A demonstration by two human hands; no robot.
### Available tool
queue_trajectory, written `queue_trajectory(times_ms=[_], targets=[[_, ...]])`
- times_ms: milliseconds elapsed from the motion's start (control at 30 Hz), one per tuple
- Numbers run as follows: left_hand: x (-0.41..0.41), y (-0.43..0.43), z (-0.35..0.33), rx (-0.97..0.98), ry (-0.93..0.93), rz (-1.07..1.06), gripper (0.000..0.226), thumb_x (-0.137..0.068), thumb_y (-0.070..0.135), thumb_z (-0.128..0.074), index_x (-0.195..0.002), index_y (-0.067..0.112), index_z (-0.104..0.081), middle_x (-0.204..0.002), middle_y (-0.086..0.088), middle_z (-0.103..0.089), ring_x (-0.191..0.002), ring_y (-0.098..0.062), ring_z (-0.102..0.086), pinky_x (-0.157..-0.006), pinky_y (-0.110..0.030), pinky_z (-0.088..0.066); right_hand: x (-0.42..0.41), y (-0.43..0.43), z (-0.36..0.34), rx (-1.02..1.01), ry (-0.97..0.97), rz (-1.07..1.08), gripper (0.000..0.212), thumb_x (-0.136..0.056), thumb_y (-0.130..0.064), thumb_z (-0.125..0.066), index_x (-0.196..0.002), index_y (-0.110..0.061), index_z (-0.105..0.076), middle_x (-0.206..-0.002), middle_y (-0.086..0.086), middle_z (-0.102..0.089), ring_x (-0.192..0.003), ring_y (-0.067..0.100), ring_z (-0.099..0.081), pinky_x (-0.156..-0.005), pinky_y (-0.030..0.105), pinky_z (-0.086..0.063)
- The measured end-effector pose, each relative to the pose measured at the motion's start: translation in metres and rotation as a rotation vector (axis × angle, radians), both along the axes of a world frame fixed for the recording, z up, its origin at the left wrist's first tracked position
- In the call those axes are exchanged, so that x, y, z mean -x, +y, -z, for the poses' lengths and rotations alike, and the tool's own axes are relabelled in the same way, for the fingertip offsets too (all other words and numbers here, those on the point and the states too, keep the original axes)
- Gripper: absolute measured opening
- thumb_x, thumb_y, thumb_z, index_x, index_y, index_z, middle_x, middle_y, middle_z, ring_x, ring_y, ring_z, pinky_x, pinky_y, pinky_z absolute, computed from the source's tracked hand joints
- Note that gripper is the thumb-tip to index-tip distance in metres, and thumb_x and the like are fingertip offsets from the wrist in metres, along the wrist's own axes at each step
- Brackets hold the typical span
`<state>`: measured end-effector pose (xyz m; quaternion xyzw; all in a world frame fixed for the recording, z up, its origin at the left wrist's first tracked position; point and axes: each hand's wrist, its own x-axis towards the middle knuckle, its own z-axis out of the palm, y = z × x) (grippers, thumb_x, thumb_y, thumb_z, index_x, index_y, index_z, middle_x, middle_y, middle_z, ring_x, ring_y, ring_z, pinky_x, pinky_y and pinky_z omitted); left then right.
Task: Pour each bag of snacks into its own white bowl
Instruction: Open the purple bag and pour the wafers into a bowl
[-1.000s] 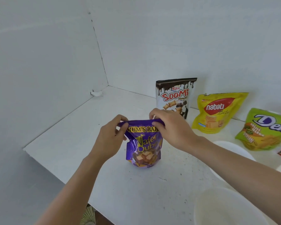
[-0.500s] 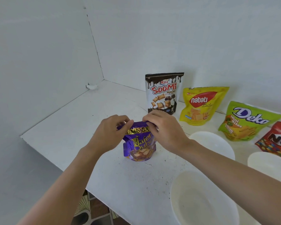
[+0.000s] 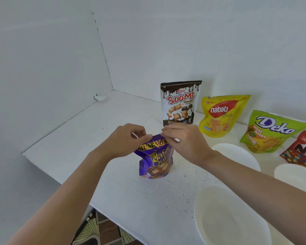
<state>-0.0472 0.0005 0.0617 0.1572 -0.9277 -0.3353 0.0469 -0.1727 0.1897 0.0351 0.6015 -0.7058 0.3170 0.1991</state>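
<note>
A purple wafer-cube bag [image 3: 155,161] stands upright on the white table [image 3: 74,138]. My left hand [image 3: 125,140] pinches its top edge on the left, my right hand [image 3: 184,140] pinches the same edge on the right, thumbs almost meeting. Behind stand a black-and-white Soomi bag [image 3: 179,103], a yellow Nabati bag [image 3: 221,115], a green Deka bag [image 3: 270,133] and a red bag [image 3: 302,149] cut by the frame. Three white bowls lie on the right: a near one [image 3: 226,220], one [image 3: 237,154] behind my right forearm, one [image 3: 293,175] at the far right.
White walls close the table at the back and left, meeting in a corner. A small white lump [image 3: 100,97] lies by the left wall. The table's front edge runs diagonally; patterned floor [image 3: 104,228] shows below it.
My two hands have come closer together along the bag's top edge, bunching it. The camera view has shifted right, bringing more bags and bowls into sight.
</note>
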Motion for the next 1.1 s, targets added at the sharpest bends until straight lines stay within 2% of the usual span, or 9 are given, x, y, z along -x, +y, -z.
queue_trajectory(times_ms=[200, 267, 400, 600, 733, 900, 1000, 1100], targets=[[0.004, -0.01, 0.004, -0.164, 0.003, 0.054, 0.02, -0.095, 0.047, -0.064, -0.096, 0.029, -0.073, -0.096, 0.009, -0.075, -0.093, -0.015, -0.071, -0.078, -0.037, -0.062, -0.002, -0.005, 0.001, 0.01, -0.01, 0.039, 0.006, -0.084, -0.007, -0.078, -0.089, -0.005, -0.077, -0.09, 0.005, -0.078, -0.082, 0.02, -0.073, -0.067, 0.035, -0.061], [0.006, -0.011, 0.004, -0.208, 0.003, 0.059, 0.018, -0.094, 0.045, -0.066, -0.093, 0.029, -0.075, -0.093, 0.007, -0.076, -0.093, -0.017, -0.072, -0.078, -0.037, -0.061, -0.002, -0.006, 0.003, -0.027, -0.07, 0.05, 0.004, -0.089, -0.009, -0.072, -0.091, -0.006, -0.074, -0.091, 0.003, -0.075, -0.081, 0.016, -0.069, -0.068, 0.035, -0.059], [0.012, -0.01, 0.0, -0.252, -0.013, 0.081, 0.017, -0.094, 0.036, -0.068, -0.087, 0.025, -0.078, -0.088, 0.003, -0.077, -0.088, -0.016, -0.073, -0.079, -0.035, -0.059, -0.001, -0.008, 0.003, -0.118, -0.241, 0.072, 0.004, -0.092, -0.011, -0.068, -0.091, -0.013, -0.064, -0.089, -0.007, -0.063, -0.077, 0.005, -0.053, -0.067, 0.024, -0.048], [0.016, -0.003, -0.008, -0.233, -0.073, 0.11, 0.023, -0.097, 0.035, -0.065, -0.086, 0.02, -0.079, -0.082, 0.005, -0.077, -0.074, 0.0, -0.066, -0.068, -0.016, -0.046, 0.005, -0.012, -0.003, -0.226, -0.267, 0.047, 0.004, -0.091, -0.01, -0.068, -0.09, -0.013, -0.065, -0.087, -0.011, -0.057, -0.08, 0.003, -0.05, -0.07, 0.014, -0.038], [0.015, -0.003, -0.01, -0.267, -0.098, 0.085, 0.024, -0.096, 0.035, -0.067, -0.086, 0.019, -0.081, -0.08, 0.005, -0.078, -0.076, -0.003, -0.068, -0.074, -0.024, -0.047, 0.008, -0.013, -0.003, -0.207, -0.222, 0.019, 0.004, -0.09, -0.01, -0.069, -0.088, -0.013, -0.07, -0.087, -0.009, -0.06, -0.083, 0.006, -0.051, -0.072, 0.019, -0.038], [0.015, 0.0, -0.014, -0.275, -0.112, 0.102, 0.024, -0.092, 0.042, -0.07, -0.085, 0.022, -0.082, -0.082, 0.004, -0.079, -0.08, -0.006, -0.069, -0.079, -0.031, -0.049, 0.006, -0.009, 0.004, -0.074, -0.16, 0.041, 0.003, -0.088, -0.009, -0.072, -0.086, -0.01, -0.073, -0.094, -0.001, -0.06, -0.089, 0.011, -0.051, -0.076, 0.024, -0.042], [0.016, 0.004, -0.016, -0.278, -0.125, 0.122, 0.02, -0.091, 0.038, -0.072, -0.089, 0.021, -0.083, -0.085, 0.001, -0.079, -0.087, -0.014, -0.073, -0.083, -0.034, -0.05, 0.003, -0.008, 0.009, -0.038, -0.128, 0.048, 0.004, -0.089, -0.007, -0.071, -0.086, -0.009, -0.071, -0.093, 0.0, -0.061, -0.092, 0.012, -0.05, -0.082, 0.022, -0.038], [0.018, 0.008, -0.018, -0.278, -0.126, 0.138, 0.02, -0.092, 0.033, -0.071, -0.087, 0.018, -0.083, -0.083, -0.001, -0.079, -0.082, -0.011, -0.072, -0.093, -0.041, -0.053, 0.0, -0.006, 0.012, -0.042, -0.122, 0.019, 0.005, -0.091, -0.004, -0.068, -0.088, -0.007, -0.069, -0.095, 0.002, -0.061, -0.091, 0.019, -0.054, -0.078, 0.025, -0.043]])
